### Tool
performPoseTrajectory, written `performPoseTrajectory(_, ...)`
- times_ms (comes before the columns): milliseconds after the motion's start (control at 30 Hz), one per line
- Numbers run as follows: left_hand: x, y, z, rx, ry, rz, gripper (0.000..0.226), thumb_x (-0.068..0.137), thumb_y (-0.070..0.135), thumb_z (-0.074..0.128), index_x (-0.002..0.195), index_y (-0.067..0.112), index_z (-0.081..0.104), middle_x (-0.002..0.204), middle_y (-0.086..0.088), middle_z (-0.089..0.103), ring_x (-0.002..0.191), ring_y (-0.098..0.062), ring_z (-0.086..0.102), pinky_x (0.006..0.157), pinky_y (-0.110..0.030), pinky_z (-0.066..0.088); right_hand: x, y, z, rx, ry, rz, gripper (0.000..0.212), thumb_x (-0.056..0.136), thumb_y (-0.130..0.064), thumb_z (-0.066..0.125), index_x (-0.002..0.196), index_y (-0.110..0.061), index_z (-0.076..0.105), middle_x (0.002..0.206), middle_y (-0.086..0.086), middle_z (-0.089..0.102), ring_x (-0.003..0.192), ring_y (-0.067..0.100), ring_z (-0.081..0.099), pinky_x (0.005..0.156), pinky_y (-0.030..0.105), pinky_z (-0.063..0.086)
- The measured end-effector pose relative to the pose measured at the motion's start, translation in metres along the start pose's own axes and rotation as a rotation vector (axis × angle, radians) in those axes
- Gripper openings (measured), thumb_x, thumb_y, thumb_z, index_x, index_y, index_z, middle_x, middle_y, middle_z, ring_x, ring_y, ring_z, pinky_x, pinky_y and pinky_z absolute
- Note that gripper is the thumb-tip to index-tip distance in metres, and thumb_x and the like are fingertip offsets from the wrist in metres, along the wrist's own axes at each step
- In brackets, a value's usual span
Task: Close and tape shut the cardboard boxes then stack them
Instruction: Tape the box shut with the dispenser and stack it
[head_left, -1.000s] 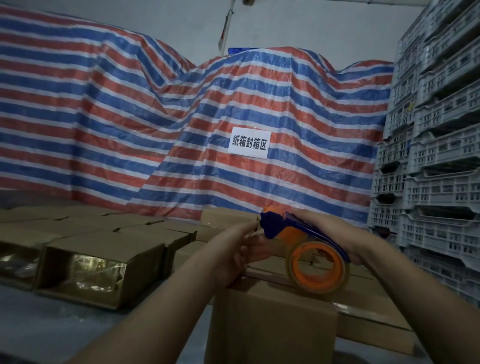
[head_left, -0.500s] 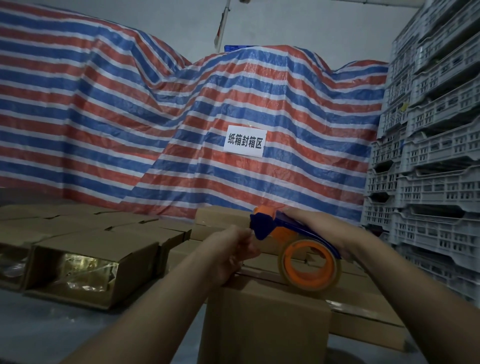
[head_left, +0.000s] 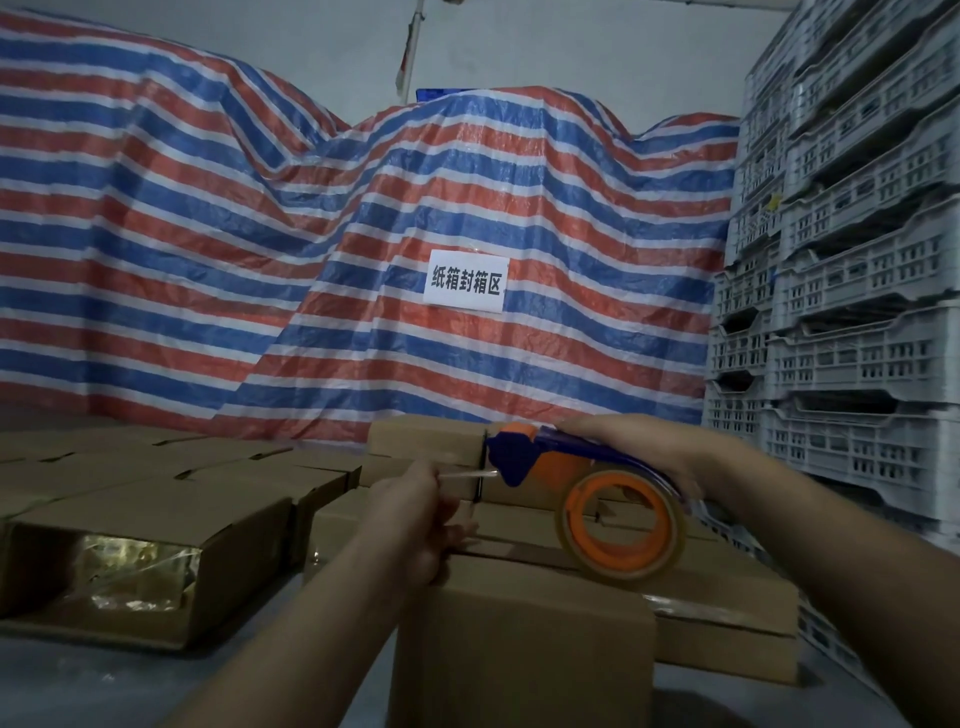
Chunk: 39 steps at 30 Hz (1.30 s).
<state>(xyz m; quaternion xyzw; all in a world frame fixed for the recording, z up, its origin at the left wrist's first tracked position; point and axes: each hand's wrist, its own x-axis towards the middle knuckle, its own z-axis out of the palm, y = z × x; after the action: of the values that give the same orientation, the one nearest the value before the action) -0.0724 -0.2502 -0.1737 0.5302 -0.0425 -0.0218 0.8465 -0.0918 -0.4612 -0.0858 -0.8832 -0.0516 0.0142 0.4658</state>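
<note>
A closed cardboard box (head_left: 519, 644) stands right in front of me. Above its top, my right hand (head_left: 644, 447) grips a blue and orange tape dispenser (head_left: 587, 488) with a clear tape roll (head_left: 623, 525). My left hand (head_left: 421, 514) pinches the free end of the tape strip (head_left: 467, 473), which stretches from the dispenser's blue nose. More cardboard boxes (head_left: 727, 613) lie behind and to the right of the near one.
Several open boxes (head_left: 150, 551) with shiny wrapped contents lie on the left. A striped red, white and blue tarp (head_left: 363, 260) with a white sign (head_left: 465, 280) covers the back. Stacked grey plastic crates (head_left: 852, 312) rise on the right.
My left hand has drawn back from the dispenser's nose, pulling a short strip of tape out. The dispenser has stayed over the near box.
</note>
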Motion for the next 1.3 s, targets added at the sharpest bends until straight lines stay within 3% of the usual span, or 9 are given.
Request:
performPoseTrajectory(100,-0.002,-0.004,0.001,-0.285,0.098,0.067,0.014,0.100,0.008,0.047,0.088,0.005,0.054,0.072,-0.006,0.041,0.069,-0.016,0.050,0.072,-0.042,0.058,0.001,-0.003,-0.003,0.006,-0.039,0.021,0.041,0.102,-0.047,0.048,0.105,-0.010,0.065,0.065,0.004,0.068,0.049,0.012,0.062,0.049,0.021,0.050)
performPoseTrajectory(200,-0.004,-0.005,0.000,-0.360,0.141,0.109,0.012,0.100,0.009,0.049,0.092,0.003,0.056,0.074,-0.007,0.043,0.067,-0.015,0.049,0.070,-0.039,0.060,-0.001,-0.001,-0.007,-0.001,-0.081,0.023,0.038,0.100,-0.046,0.052,0.096,-0.018,0.077,0.067,0.004,0.067,0.050,0.012,0.062,0.051,0.021,0.051)
performPoseTrajectory(267,-0.004,-0.004,-0.001,-0.349,0.152,0.097,0.014,0.100,0.014,0.051,0.092,0.004,0.056,0.082,-0.010,0.049,0.071,-0.018,0.056,0.063,-0.034,0.059,0.000,0.002,-0.007,-0.022,-0.040,0.016,0.037,0.099,-0.046,0.054,0.099,-0.016,0.075,0.068,0.005,0.068,0.052,0.012,0.062,0.053,0.022,0.051)
performPoseTrajectory(333,0.000,-0.002,-0.005,-0.207,0.179,0.104,0.017,0.100,0.023,0.053,0.093,0.008,0.056,0.083,-0.008,0.052,0.070,-0.018,0.055,0.055,-0.028,0.053,0.001,0.002,-0.004,-0.085,0.021,0.020,0.042,0.096,-0.050,0.057,0.110,-0.011,0.067,0.073,0.006,0.070,0.056,0.013,0.064,0.057,0.024,0.051)
performPoseTrajectory(433,0.013,-0.003,-0.027,0.229,0.193,0.233,0.026,0.098,0.027,0.050,0.079,0.011,0.050,0.071,-0.004,0.046,0.062,-0.017,0.044,0.053,-0.028,0.038,0.003,-0.004,0.001,-0.174,0.047,0.032,0.051,0.095,-0.054,0.058,0.117,-0.009,0.063,0.077,0.005,0.073,0.059,0.013,0.067,0.058,0.022,0.052)
performPoseTrajectory(567,0.019,-0.005,-0.055,0.560,0.165,0.296,0.027,0.095,0.025,0.054,0.069,0.017,0.050,0.057,0.001,0.042,0.052,-0.013,0.038,0.049,-0.024,0.032,0.003,-0.017,0.013,-0.325,0.003,0.053,0.044,0.100,-0.052,0.050,0.111,-0.012,0.063,0.070,-0.001,0.070,0.055,0.008,0.063,0.057,0.019,0.050)
performPoseTrajectory(800,0.025,-0.022,-0.072,0.576,0.121,0.185,0.024,0.095,0.021,0.054,0.073,0.013,0.052,0.059,-0.002,0.041,0.050,-0.015,0.036,0.044,-0.022,0.026,0.006,-0.036,0.031,-0.555,-0.023,0.109,0.038,0.102,-0.053,0.046,0.091,-0.021,0.062,0.056,-0.011,0.063,0.046,0.001,0.057,0.058,0.017,0.046)
performPoseTrajectory(967,0.019,-0.030,-0.080,0.544,0.096,0.127,0.023,0.098,0.023,0.053,0.077,0.013,0.054,0.058,0.000,0.041,0.049,-0.013,0.033,0.044,-0.023,0.025,0.011,-0.044,0.038,-0.599,-0.038,0.150,0.034,0.103,-0.049,0.047,0.096,-0.019,0.061,0.056,-0.010,0.067,0.046,0.000,0.061,0.046,0.011,0.047)
performPoseTrajectory(1300,0.007,-0.056,-0.065,0.584,-0.017,-0.074,0.013,0.097,0.024,0.053,0.092,0.013,0.058,0.085,-0.009,0.049,0.071,-0.021,0.043,0.061,-0.027,0.036,0.023,-0.041,0.038,-0.587,-0.046,0.187,0.033,0.101,-0.050,0.050,0.105,-0.019,0.062,0.063,-0.007,0.071,0.052,0.002,0.065,0.053,0.014,0.052)
